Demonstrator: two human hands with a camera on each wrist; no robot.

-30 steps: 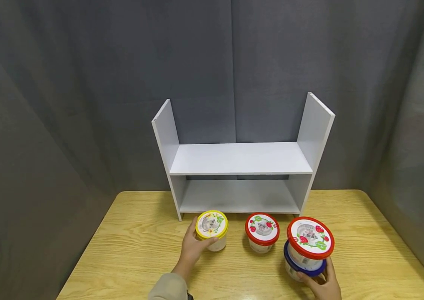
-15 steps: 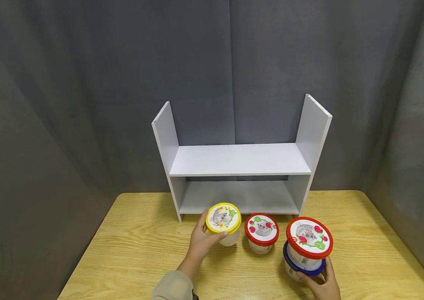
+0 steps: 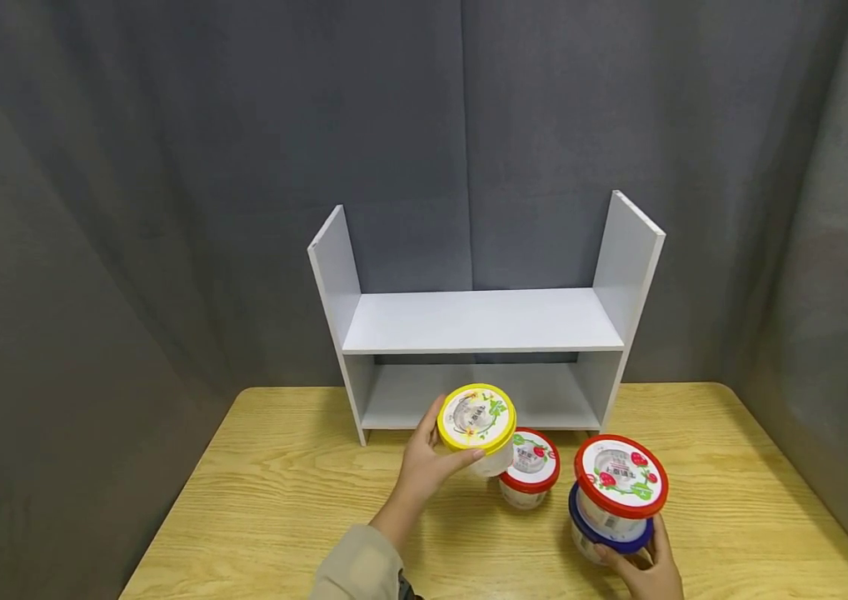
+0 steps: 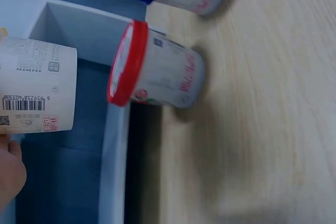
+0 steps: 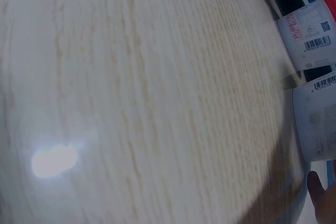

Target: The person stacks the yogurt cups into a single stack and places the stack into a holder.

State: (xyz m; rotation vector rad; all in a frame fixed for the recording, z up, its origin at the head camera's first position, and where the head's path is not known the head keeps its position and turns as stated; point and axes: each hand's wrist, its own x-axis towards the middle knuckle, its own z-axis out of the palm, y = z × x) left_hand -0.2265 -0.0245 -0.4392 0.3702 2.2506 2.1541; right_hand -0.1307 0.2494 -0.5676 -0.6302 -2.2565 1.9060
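Dark grey fabric curtains (image 3: 192, 208) are enclosing the workspace behind and on both sides, a vertical seam running down the back one. Below them, a pale yellow wood-grain table (image 3: 259, 517) with rounded far corners is stretching toward the viewer, and in the right wrist view a bright white glare (image 5: 54, 161) is glinting on its surface. A white two-tier board shelf unit (image 3: 484, 321) with tall side panels is standing at the far edge of the table, the curtain showing behind its upper tier. In front of it, a round whitish tub with a yellow lid (image 3: 478, 417) is hanging clear of the tabletop, clasped between the thumb and fingers of the left hand (image 3: 424, 462), while a beige sleeve (image 3: 360, 554) is covering that forearm. From the head view, this tub is partly covering a round whitish tub with a red strawberry-print lid (image 3: 533, 468), which is standing upright on the wood. Farther right, the right hand (image 3: 649, 575) is gripping a round tub with a dark blue lid (image 3: 619, 545), and a second red-lidded strawberry-print tub (image 3: 622, 477) is resting on top of that one.
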